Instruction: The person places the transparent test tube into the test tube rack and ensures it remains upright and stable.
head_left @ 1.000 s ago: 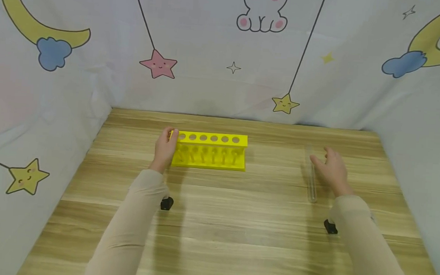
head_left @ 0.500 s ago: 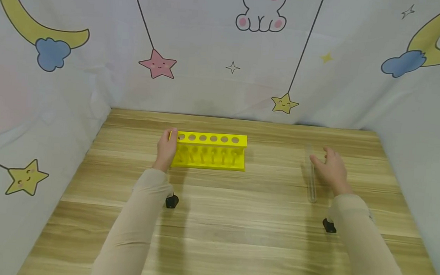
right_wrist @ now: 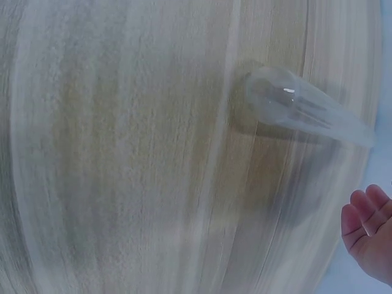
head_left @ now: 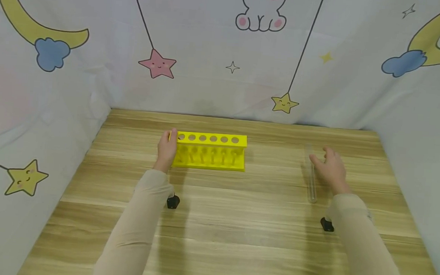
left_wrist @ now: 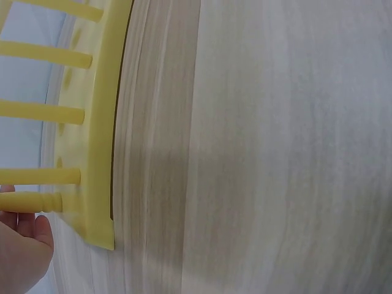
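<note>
A yellow test tube rack (head_left: 208, 162) stands toward the back of the table, left of centre, with a row of round holes along its top. My left hand (head_left: 166, 151) grips its left end. In the left wrist view, the fingers (left_wrist: 26, 225) curl behind the end post (left_wrist: 30, 201), and upright pegs rise from the base (left_wrist: 98, 153). Farther right, a clear test tube (head_left: 312, 182) lies lengthwise on the wood, its rounded end toward me. My right hand (head_left: 332, 167) hovers just right of the tube, thumb and fingers spread, holding nothing. The right wrist view shows the tube (right_wrist: 306, 107) apart from the fingers (right_wrist: 361, 211).
The wood-grain table (head_left: 237, 224) has a white cloth backdrop (head_left: 204, 93) with printed stars and moons behind it and at both sides. Small black wrist-worn pieces show under the left sleeve (head_left: 133, 221) and the right sleeve (head_left: 365, 245).
My left wrist and forearm have shifted slightly to the right, with the hand still on the rack's end. The right hand, rack and test tube stay practically where they were.
</note>
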Motion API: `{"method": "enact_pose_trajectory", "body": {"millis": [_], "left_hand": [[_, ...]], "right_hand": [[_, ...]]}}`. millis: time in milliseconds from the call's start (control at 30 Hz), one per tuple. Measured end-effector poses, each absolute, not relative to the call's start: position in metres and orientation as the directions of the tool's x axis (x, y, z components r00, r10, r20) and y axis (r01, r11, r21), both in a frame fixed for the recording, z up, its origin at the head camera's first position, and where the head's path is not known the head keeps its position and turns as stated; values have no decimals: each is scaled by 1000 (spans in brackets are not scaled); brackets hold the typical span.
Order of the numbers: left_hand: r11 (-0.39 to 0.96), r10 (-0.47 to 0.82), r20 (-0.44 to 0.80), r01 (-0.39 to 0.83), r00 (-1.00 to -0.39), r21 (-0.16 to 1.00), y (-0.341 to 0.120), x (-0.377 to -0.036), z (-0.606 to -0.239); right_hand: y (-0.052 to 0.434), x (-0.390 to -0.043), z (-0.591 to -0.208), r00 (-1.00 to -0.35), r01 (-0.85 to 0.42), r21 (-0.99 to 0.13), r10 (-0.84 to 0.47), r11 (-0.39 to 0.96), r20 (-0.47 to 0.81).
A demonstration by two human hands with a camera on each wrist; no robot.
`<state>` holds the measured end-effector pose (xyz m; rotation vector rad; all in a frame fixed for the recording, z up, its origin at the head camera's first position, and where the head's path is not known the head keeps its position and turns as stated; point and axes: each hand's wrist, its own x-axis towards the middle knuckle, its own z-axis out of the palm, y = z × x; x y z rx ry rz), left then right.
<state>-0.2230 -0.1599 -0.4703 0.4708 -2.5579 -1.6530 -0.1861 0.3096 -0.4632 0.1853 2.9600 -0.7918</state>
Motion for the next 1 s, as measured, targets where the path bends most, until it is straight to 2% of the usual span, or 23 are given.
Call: {"method": "enact_pose_trajectory", "body": {"millis": [1000], "left_hand": [[317,-226,-164,-231,-960,920,-162,-222,-472]], "right_hand": [[302,-187,-475,-970,219,-559,119,800,-210]]}}
